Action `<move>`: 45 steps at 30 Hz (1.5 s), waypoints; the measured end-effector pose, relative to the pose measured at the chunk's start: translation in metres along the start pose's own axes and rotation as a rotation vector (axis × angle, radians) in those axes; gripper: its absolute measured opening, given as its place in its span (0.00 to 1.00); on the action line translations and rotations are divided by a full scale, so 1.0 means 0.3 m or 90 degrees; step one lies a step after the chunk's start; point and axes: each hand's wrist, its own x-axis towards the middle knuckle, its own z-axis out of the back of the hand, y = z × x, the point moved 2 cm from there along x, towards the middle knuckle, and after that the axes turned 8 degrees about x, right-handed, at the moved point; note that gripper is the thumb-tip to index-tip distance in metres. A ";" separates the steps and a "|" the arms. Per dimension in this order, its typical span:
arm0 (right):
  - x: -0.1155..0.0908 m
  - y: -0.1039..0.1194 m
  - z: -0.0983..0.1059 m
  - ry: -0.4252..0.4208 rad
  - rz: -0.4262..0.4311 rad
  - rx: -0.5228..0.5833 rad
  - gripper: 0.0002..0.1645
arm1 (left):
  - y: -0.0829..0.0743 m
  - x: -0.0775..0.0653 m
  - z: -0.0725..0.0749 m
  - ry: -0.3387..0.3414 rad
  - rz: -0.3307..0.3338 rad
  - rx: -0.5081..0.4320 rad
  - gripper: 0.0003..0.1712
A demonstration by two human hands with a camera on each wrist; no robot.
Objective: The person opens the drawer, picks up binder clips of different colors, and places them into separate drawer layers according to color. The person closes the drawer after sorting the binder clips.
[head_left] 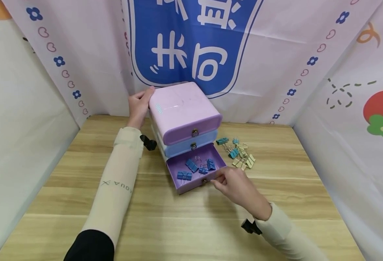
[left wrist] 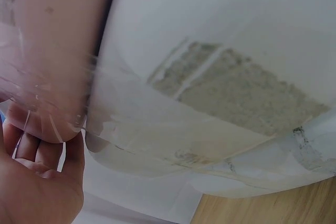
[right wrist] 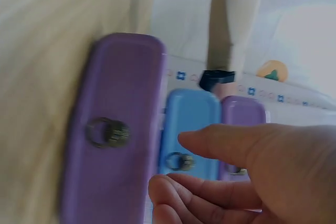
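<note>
A small drawer cabinet (head_left: 186,105) with a pink top stands at the table's back. My left hand (head_left: 140,105) grips its rear left corner; in the left wrist view the fingers (left wrist: 44,153) curl behind its end. The bottom purple drawer (head_left: 186,188) is pulled out, with several blue binder clips (head_left: 191,165) inside. My right hand (head_left: 238,185) is at the drawer's front right corner, fingertips close to the rim. In the right wrist view a gap shows between thumb (right wrist: 210,142) and fingers (right wrist: 173,198), and the drawer's ring pull (right wrist: 109,132) hangs free.
Right of the cabinet lies a pile of teal binder clips (head_left: 233,153) and yellow binder clips (head_left: 250,160). The blue middle drawer (head_left: 181,146) and the purple top drawer (head_left: 178,134) are closed. A printed cloth (head_left: 260,83) hangs right behind the wooden table (head_left: 165,224).
</note>
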 end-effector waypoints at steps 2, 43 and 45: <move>0.002 -0.021 -0.026 0.002 -0.006 0.005 0.05 | -0.003 -0.001 -0.003 0.003 -0.002 0.001 0.29; 0.112 -0.095 -0.200 -0.047 -0.027 0.044 0.21 | 0.005 -0.002 -0.003 -0.008 -0.012 0.013 0.25; 0.128 -0.096 -0.199 -0.050 -0.019 0.046 0.22 | 0.004 -0.002 -0.002 -0.011 -0.014 0.015 0.25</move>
